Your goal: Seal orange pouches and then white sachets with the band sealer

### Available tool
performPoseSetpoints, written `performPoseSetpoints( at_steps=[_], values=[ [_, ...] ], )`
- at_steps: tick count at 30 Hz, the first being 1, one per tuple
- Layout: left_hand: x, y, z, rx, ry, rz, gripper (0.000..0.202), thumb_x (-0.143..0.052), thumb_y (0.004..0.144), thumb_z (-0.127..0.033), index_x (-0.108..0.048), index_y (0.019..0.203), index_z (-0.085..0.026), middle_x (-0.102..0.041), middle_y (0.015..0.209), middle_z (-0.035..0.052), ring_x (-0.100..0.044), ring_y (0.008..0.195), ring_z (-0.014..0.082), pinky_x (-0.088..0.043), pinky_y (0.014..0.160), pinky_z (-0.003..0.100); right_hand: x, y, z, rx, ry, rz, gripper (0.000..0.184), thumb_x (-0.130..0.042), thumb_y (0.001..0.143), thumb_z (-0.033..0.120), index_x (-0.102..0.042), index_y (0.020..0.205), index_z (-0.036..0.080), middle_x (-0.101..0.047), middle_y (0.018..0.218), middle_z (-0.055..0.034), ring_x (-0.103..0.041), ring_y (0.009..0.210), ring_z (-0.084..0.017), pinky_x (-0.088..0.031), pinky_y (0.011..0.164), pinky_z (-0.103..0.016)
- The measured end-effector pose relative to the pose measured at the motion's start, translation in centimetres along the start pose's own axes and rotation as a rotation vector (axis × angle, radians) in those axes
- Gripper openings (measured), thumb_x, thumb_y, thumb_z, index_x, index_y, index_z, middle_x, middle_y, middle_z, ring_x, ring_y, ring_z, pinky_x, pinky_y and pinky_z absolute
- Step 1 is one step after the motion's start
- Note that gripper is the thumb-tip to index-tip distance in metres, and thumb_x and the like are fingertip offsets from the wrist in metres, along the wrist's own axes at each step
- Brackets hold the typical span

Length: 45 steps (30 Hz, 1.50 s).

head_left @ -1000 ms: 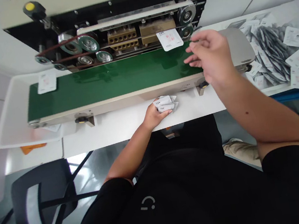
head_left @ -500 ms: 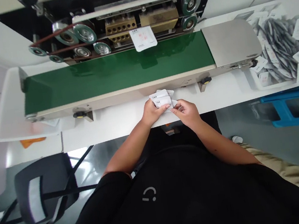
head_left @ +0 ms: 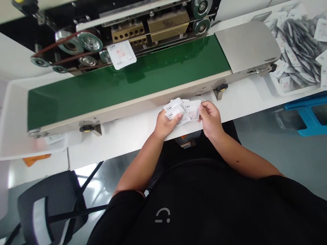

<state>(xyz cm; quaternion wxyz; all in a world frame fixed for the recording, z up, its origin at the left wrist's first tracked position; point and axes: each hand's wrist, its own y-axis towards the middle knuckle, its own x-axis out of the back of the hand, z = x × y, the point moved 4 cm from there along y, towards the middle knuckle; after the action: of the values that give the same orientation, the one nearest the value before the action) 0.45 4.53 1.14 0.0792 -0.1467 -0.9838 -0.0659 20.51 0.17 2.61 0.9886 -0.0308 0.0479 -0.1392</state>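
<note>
My left hand [head_left: 166, 124] grips a small fan of white printed sachets [head_left: 175, 109] at the table's near edge. My right hand [head_left: 210, 119] pinches another white sachet [head_left: 192, 110] beside that fan, and the two bunches touch. Both hands are just below the green conveyor belt [head_left: 123, 81] of a band sealing machine [head_left: 149, 26]. A single white sachet [head_left: 122, 55] stands upright at the belt's far edge, its top caught between the sealer's guide belts, well away from both hands.
A white tray [head_left: 9, 121] sits under the belt's left end. At the right, a white bin [head_left: 294, 49] holds several loose sachets and dark sticks. A stainless cover [head_left: 247, 46] caps the belt's right end. A black chair [head_left: 50, 211] and blue stool [head_left: 318, 113] stand on the floor.
The upright sachet has travelled left along the sealer. My right hand came from above the belt to the bunch, then drew a sachet slightly rightward from the left hand's fan.
</note>
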Motion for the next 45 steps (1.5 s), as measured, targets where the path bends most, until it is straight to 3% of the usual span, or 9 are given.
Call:
performPoseSetpoints(
  at_steps=[5, 10, 15, 19, 25, 30, 37, 41, 45],
  values=[
    [0.1, 0.1, -0.4, 0.030, -0.015, -0.046, 0.060, -0.077, 0.085, -0.063, -0.068, 0.119, -0.015, -0.077, 0.118, 0.0142, -0.074, 0.107, 0.0280, -0.058, 0.096, 0.040, 1.9, 0.7, 1.1, -0.139, 0.103, -0.112, 0.041, -0.055, 0.098, 0.065, -0.046, 0.108, 0.025, -0.068, 0.099, -0.0056, -0.067, 0.070, -0.015, -0.049, 0.049, -0.024],
    [-0.2, 0.3, -1.2, -0.007, -0.073, 0.019, 0.056, -0.077, 0.088, -0.056, -0.068, 0.124, -0.015, -0.074, 0.129, 0.0152, -0.071, 0.120, 0.0291, -0.054, 0.107, 0.042, 3.6, 1.0, 5.3, -0.274, 0.336, -0.045, 0.039, -0.078, 0.087, 0.051, -0.053, 0.104, 0.025, -0.072, 0.096, -0.0022, -0.068, 0.069, -0.014, -0.051, 0.046, -0.021],
    [-0.1, 0.2, -0.6, 0.006, -0.076, -0.017, 0.057, -0.080, 0.085, -0.055, -0.068, 0.124, -0.015, -0.076, 0.123, 0.0146, -0.072, 0.113, 0.0283, -0.056, 0.100, 0.039, 4.8, 2.2, 12.0, -0.173, 0.341, 0.054, 0.040, -0.089, 0.075, 0.027, -0.065, 0.107, 0.025, -0.071, 0.087, 0.0030, -0.067, 0.069, -0.008, -0.060, 0.058, -0.017],
    [0.0, 0.1, -0.2, 0.014, -0.069, -0.028, 0.055, -0.081, 0.084, -0.055, -0.068, 0.120, -0.016, -0.076, 0.118, 0.0135, -0.073, 0.108, 0.0272, -0.056, 0.096, 0.037, 6.1, 7.0, 15.0, -0.054, 0.257, 0.019, 0.032, -0.084, 0.079, 0.018, -0.066, 0.104, 0.024, -0.070, 0.085, 0.0035, -0.067, 0.068, -0.008, -0.062, 0.061, -0.018],
    [-0.1, 0.2, -0.6, -0.006, -0.063, -0.036, 0.057, -0.081, 0.084, -0.056, -0.068, 0.122, -0.015, -0.075, 0.123, 0.0146, -0.072, 0.111, 0.0279, -0.056, 0.098, 0.038, 6.2, 15.7, 16.0, -0.085, 0.073, -0.029, 0.025, -0.066, 0.089, 0.000, -0.057, 0.101, 0.019, -0.073, 0.097, -0.0022, -0.071, 0.082, -0.009, -0.061, 0.069, -0.019],
    [-0.2, 0.2, -0.7, -0.024, -0.076, -0.023, 0.059, -0.080, 0.084, -0.056, -0.068, 0.126, -0.016, -0.074, 0.128, 0.0152, -0.072, 0.116, 0.0291, -0.056, 0.101, 0.040, 4.3, 17.7, 16.6, -0.150, 0.031, -0.108, 0.026, -0.050, 0.094, -0.009, -0.053, 0.104, 0.015, -0.072, 0.094, -0.0051, -0.068, 0.073, -0.007, -0.059, 0.070, -0.021],
    [-0.1, 0.2, -0.7, -0.025, -0.023, -0.006, 0.056, -0.080, 0.085, -0.054, -0.068, 0.124, -0.016, -0.075, 0.126, 0.0147, -0.072, 0.113, 0.0283, -0.056, 0.100, 0.039, 2.4, 20.4, 15.3, -0.161, 0.070, -0.070, 0.026, -0.054, 0.094, -0.006, -0.053, 0.106, 0.017, -0.069, 0.098, -0.0038, -0.069, 0.079, -0.008, -0.063, 0.075, -0.023],
    [-0.1, 0.1, -1.1, -0.017, -0.021, 0.011, 0.054, -0.078, 0.086, -0.055, -0.068, 0.122, -0.016, -0.075, 0.123, 0.0139, -0.073, 0.112, 0.0280, -0.056, 0.099, 0.039, 1.3, 20.5, 15.4, -0.120, 0.023, -0.016, 0.019, -0.058, 0.098, 0.002, -0.054, 0.109, 0.017, -0.066, 0.095, -0.0019, -0.067, 0.076, -0.006, -0.063, 0.078, -0.023],
    [-0.1, 0.1, -1.4, -0.015, -0.039, 0.007, 0.053, -0.077, 0.087, -0.055, -0.068, 0.122, -0.016, -0.075, 0.122, 0.0135, -0.073, 0.109, 0.0270, -0.057, 0.097, 0.038, 0.4, 15.8, 16.0, 0.000, -0.108, -0.018, 0.018, -0.064, 0.099, 0.016, -0.051, 0.111, 0.020, -0.064, 0.106, -0.0031, -0.067, 0.076, -0.007, -0.060, 0.067, -0.022]
  ],
)
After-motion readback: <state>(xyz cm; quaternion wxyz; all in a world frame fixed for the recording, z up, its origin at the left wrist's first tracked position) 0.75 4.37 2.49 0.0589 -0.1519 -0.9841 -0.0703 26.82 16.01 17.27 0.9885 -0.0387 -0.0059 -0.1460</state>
